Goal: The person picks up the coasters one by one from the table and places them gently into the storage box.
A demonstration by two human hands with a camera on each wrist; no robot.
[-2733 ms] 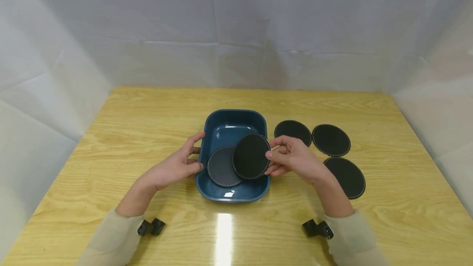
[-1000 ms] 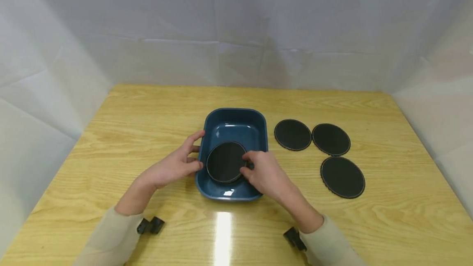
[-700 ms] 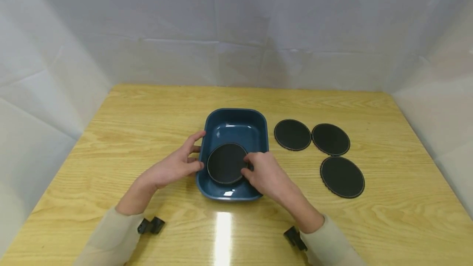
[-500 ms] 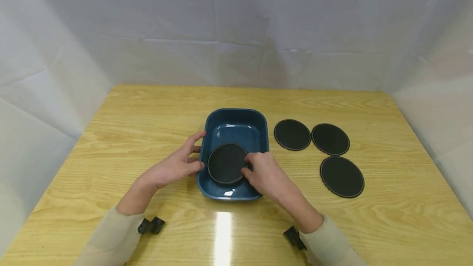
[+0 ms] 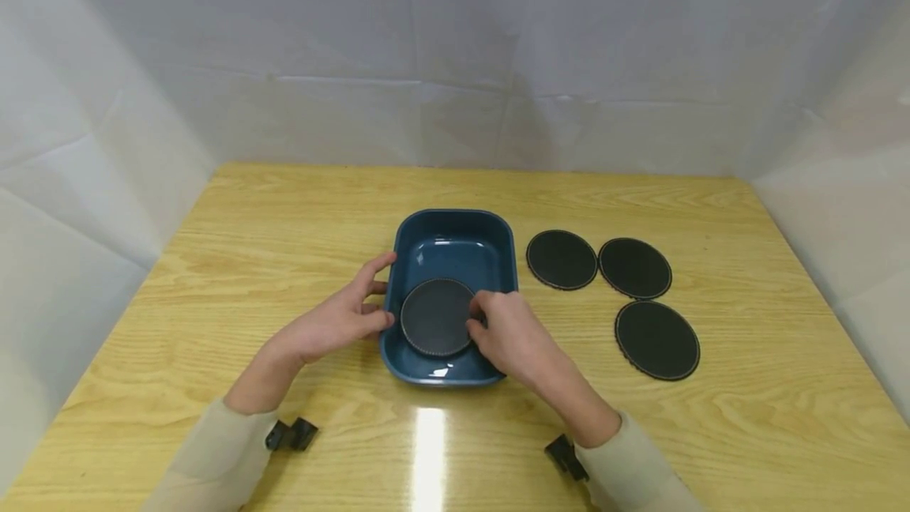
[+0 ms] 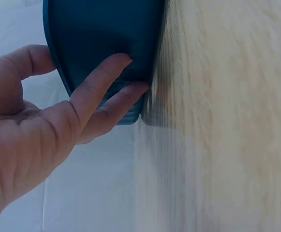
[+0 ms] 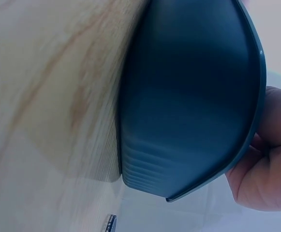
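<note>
A dark blue tray stands mid-table with a round black coaster lying flat in its near half. My left hand rests against the tray's left outer wall with straight fingers. The left wrist view shows those fingers flat on the blue tray wall. My right hand reaches over the tray's right rim. Its curled fingertips pinch the coaster's right edge. In the right wrist view only the tray's outside and part of the right hand show.
Three more black coasters lie on the wooden table to the tray's right. Two small black clips sit near the front edge. White sheeting walls in the table on three sides.
My right hand carried a coaster from the tray's right rim into the tray and lowered it flat. The left hand has stayed on the tray's side.
</note>
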